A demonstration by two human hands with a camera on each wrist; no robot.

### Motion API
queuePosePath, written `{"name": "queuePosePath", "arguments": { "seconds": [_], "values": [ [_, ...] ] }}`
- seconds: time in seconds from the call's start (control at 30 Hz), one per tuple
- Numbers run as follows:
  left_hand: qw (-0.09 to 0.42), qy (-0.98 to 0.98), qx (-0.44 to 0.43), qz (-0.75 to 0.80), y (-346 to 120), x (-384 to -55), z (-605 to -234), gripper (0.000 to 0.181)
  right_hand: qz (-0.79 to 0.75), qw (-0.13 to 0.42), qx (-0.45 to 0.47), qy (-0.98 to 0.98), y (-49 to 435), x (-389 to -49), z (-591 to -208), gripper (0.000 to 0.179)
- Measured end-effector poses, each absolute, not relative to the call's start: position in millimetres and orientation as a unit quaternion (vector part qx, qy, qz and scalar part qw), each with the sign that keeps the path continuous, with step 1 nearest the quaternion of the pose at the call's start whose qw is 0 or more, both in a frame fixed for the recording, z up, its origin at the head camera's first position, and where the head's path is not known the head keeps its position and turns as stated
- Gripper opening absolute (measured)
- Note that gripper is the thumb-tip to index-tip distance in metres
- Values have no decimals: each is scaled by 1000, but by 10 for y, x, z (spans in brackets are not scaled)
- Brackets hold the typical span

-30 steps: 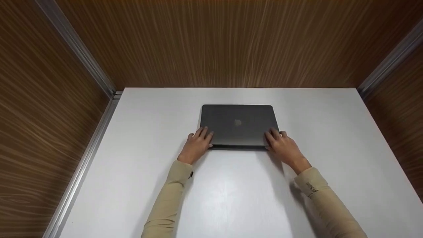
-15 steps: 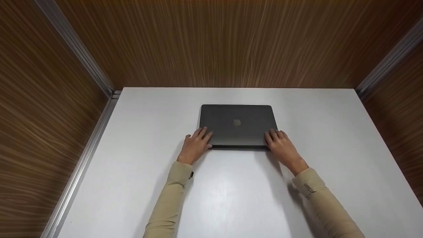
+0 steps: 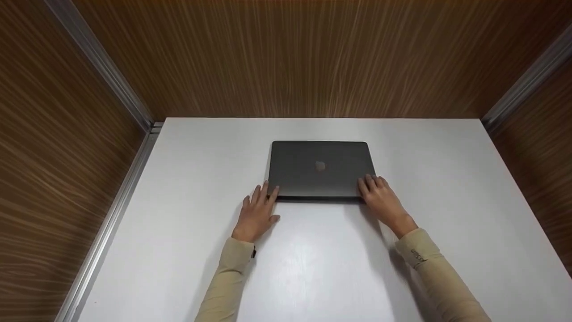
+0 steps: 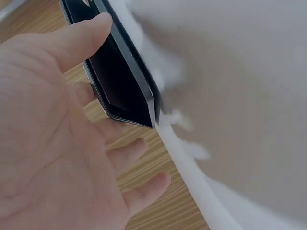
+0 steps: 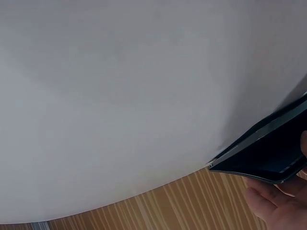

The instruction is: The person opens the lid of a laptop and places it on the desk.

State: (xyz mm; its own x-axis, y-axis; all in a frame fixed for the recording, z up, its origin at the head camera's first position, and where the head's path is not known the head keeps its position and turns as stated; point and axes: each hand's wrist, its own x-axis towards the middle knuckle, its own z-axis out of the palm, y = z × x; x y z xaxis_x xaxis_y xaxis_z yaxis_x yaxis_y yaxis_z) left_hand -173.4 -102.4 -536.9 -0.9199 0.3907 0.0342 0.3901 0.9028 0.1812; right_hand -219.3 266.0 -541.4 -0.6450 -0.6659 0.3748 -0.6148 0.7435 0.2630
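Note:
A dark grey laptop (image 3: 308, 179) with an apple logo on its lid lies on the white table. Its front edge shows a narrow gap between lid and base, and the dark underside of the lid (image 4: 120, 86) appears in the left wrist view. At the left front corner, my left hand (image 3: 254, 219) has its fingers straight and spread, the index fingertip over the lid's edge and the thumb apart in front. My right hand (image 3: 380, 199) holds the right front corner of the lid, fingers on top, with its thumb (image 5: 304, 143) at the gap in the right wrist view.
The white table (image 3: 304, 264) extends on all sides of the laptop. A brown wood-grain panel (image 3: 313, 58) stands behind it, with similar panels at left and right. A metal rail (image 3: 107, 179) runs along the left side.
My left hand has drawn back toward me and left, its fingers sliding off the lid and spreading, thumb away from the front edge. The right hand shifted slightly earlier, then stays put.

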Motion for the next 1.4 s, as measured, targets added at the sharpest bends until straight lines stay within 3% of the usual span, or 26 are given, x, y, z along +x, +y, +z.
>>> {"name": "queuePosePath", "arguments": {
  "seconds": [0.33, 0.6, 0.97, 1.17, 1.4],
  "values": [
    [93, 970, 148, 170, -1011, -1594, -5362, 103, -61, 215, 347, -911, 2653, -2195, -5382, 42],
    [114, 972, 146, 149, -990, -1531, -5343, 113, -61, 215, 348, -910, 2637, -2205, -5394, 42],
    [128, 964, 208, 106, -988, -1563, -5359, 113, -42, 217, 352, -910, 2612, -2262, -5378, 41],
    [129, 964, 210, 101, -912, -1541, -5380, 109, -29, 184, 346, -920, 2657, -2222, -5381, 41],
    [155, 958, 205, 129, -917, -1516, -5385, 103, -18, 202, 365, -909, 2650, -2206, -5432, 40]
  ]
}}
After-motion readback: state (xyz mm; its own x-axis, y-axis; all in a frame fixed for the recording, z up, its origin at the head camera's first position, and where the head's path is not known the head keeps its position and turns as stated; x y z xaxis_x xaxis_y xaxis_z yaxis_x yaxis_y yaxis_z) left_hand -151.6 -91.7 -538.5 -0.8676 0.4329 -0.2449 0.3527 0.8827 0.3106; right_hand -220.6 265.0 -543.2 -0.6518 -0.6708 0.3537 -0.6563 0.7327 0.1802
